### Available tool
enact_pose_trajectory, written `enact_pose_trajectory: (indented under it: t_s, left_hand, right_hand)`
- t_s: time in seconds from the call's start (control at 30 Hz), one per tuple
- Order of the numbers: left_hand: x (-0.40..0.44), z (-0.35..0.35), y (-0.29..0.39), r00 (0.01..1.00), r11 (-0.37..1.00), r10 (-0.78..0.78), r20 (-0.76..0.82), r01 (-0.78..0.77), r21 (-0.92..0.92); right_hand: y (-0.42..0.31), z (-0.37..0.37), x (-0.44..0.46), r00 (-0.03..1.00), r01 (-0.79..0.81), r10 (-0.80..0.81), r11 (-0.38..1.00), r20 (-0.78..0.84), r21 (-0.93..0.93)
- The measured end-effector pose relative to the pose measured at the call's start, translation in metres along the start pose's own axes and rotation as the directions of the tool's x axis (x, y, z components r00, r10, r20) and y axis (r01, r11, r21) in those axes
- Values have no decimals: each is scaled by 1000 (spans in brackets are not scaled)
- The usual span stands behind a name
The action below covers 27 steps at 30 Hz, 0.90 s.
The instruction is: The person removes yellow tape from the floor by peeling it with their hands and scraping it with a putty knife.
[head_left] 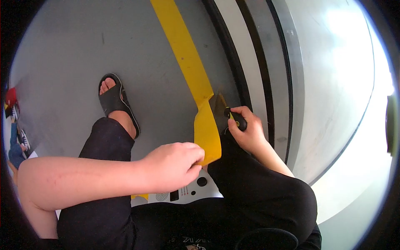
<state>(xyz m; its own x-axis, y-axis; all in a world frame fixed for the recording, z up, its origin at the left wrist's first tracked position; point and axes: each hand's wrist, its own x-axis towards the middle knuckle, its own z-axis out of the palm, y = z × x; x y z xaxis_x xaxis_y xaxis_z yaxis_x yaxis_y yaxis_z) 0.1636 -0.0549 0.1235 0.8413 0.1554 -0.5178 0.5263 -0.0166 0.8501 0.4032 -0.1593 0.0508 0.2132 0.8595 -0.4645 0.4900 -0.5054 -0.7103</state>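
Yellow floor tape (183, 54) runs down the grey floor, and its near end is peeled up and twisted. My left hand (175, 166) pinches that loose end between thumb and fingers. In my right hand (250, 131) is a scraper (236, 121) with a black and yellow-green handle, gripped closed. Its thin blade points away from me, close beside the fold where the tape lifts off the floor. Whether the blade touches the tape I cannot tell.
A black and white edge strip (243, 50) and a pale curved wall (329, 83) stand to the right. My sandalled foot (114, 98) is on the floor at left. Between my legs lies a white panel (187, 196) with a knob and speaker holes. Another person's legs (16, 150) show far left.
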Motion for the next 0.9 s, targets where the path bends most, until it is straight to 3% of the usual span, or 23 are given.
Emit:
enact_pose_trajectory:
  t_s: [0.1, 0.17, 0.2, 0.3, 0.37, 0.4, 0.5, 0.53, 0.57, 0.63, 0.7, 0.73, 0.83, 0.9]
  left_hand:
    - [-4, 4, -2, 992, 994, 110, 66, -108, -29]
    - [-7, 7, -5, 970, 969, 243, -22, -242, 41]
    - [-6, 6, -7, 969, 969, 245, -24, -244, 41]
    - [-6, -7, -8, 992, 992, 125, 25, -125, 1]
    - [-5, -22, -11, 999, 999, 36, -28, -35, 10]
    - [-5, -35, -17, 998, 999, -6, -64, 8, 39]
    - [-10, -62, -50, 918, 936, -291, -268, 216, -278]
    - [-14, -78, -65, 890, 899, -398, -220, 332, -284]
    - [-15, -86, -88, 883, 900, -382, -274, 287, -329]
    - [-17, -105, -120, 747, 813, -581, -323, 512, -279]
    - [-20, -115, -132, 623, 726, -687, -375, 606, -324]
    - [-24, -119, -141, 619, 722, -691, -373, 607, -332]
    - [-35, -117, -170, 605, 696, -718, -344, 643, -320]
    - [-37, -115, -189, 658, 734, -679, -326, 605, -309]
  right_hand:
    - [7, 5, -2, 997, 77, -77, 995, -5, -70]
    - [9, 8, -6, 993, -87, 93, 992, -68, 95]
    - [10, 8, -3, 993, -85, 92, 992, -68, 93]
    - [13, 15, 2, 999, -24, 26, 998, -38, 58]
    - [24, 21, 2, 997, -76, 80, 961, -7, 266]
    - [35, 23, 1, 996, -79, 84, 961, -11, 264]
    - [54, 23, -9, 987, -87, 107, 984, -122, 156]
    - [48, 21, -14, 942, -260, 330, 837, -65, 482]
    - [45, 19, -18, 860, -385, 506, 558, 66, 735]
    - [67, 21, -25, 867, -413, 488, 590, 101, 693]
    - [75, 23, -30, 823, -403, 535, 318, 188, 858]
    - [72, 22, -29, 819, -365, 540, 224, 197, 904]
    - [70, 22, -24, 861, -321, 462, 167, 214, 932]
    - [67, 22, -16, 872, -345, 431, 205, 232, 916]
